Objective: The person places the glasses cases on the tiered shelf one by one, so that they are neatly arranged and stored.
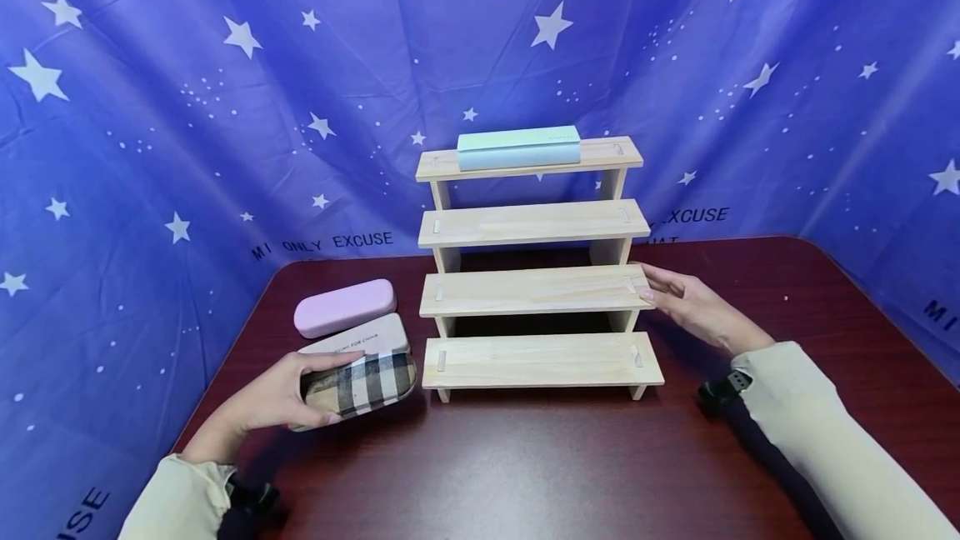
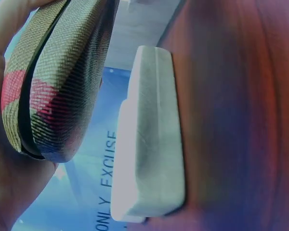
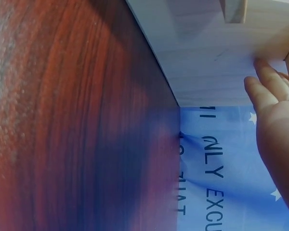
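My left hand [image 1: 270, 394] grips a plaid glasses case [image 1: 371, 383], thumb along one side and fingers on the other. In the left wrist view the plaid case [image 2: 70, 82] is raised above the table, with a dark seam along its edge. Partly behind it lies a white glasses case [image 1: 375, 336] with dark lettering. My right hand [image 1: 697, 307] touches the right end of a four-tier wooden display rack [image 1: 536, 290], at the second shelf from the bottom. In the right wrist view its straight fingers [image 3: 267, 84] lie against the rack's side panel [image 3: 197, 62].
A pink glasses case [image 1: 345, 308] lies behind the white one, left of the rack. On the top shelf rests a pale green and blue glasses case [image 1: 519, 148]. The dark red table [image 1: 540, 457] backs onto a blue star-patterned curtain [image 1: 480, 40].
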`<state>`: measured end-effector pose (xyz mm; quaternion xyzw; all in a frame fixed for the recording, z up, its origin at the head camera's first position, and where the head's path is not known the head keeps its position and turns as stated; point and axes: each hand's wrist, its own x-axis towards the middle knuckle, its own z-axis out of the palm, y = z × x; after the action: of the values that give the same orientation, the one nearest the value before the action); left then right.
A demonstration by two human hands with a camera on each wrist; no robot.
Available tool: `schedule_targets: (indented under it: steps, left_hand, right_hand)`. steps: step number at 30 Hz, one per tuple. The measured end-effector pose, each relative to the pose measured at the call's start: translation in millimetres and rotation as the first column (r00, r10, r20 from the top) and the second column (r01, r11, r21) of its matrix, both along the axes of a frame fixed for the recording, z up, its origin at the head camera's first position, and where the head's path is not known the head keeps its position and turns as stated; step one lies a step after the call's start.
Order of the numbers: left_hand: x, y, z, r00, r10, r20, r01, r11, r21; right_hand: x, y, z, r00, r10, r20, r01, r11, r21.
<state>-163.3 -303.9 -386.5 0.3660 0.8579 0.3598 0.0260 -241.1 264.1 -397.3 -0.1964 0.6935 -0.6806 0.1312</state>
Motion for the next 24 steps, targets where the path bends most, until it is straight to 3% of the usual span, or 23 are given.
schedule_targets:
  steps: [5, 18, 24]
  left_hand:
    - [-4.9, 3.0, 9.5, 0.999, -0.026, -0.019, 0.026, 1.0, -0.004]
    - [-19.4, 17.5, 46.9, 0.998, -0.062, 0.022, 0.062, 0.998, 0.007]
    - [-28.2, 31.0, 62.0, 0.992, -0.101, -0.072, 0.1, 0.995, -0.014]
  right_hand:
    - [-0.2, 0, 0.5, 1.0, -0.006, -0.004, 0.006, 1.0, 0.027]
    - [0.1, 1, 0.2, 0.999, 0.004, -0.045, 0.0, 0.995, 0.095]
    - [-0.3, 1, -1.1, 0.997, -0.014, -0.074, 0.023, 0.992, 0.127]
